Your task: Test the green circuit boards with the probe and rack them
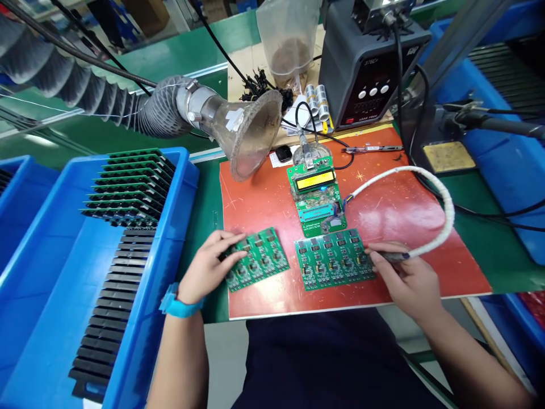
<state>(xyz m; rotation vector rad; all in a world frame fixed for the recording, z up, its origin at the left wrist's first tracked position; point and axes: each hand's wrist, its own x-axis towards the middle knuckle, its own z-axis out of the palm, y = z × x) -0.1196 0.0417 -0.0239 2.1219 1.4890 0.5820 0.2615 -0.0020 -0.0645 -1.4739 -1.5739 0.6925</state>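
My left hand, with a blue band at the wrist, grips the left end of a green circuit board that lies tilted over the red mat. My right hand pinches a dark probe whose white-wrapped cable arcs back to a programmer board. The probe's tip is at the right edge of a second circuit board, which lies flat and carries a row of small digit displays. Above that board, the programmer's screen glows yellow.
At left a blue bin holds a black slotted rack with several boards upright. A fume hose funnel hangs over the red mat. A soldering station, tweezers and a sponge are at the back right.
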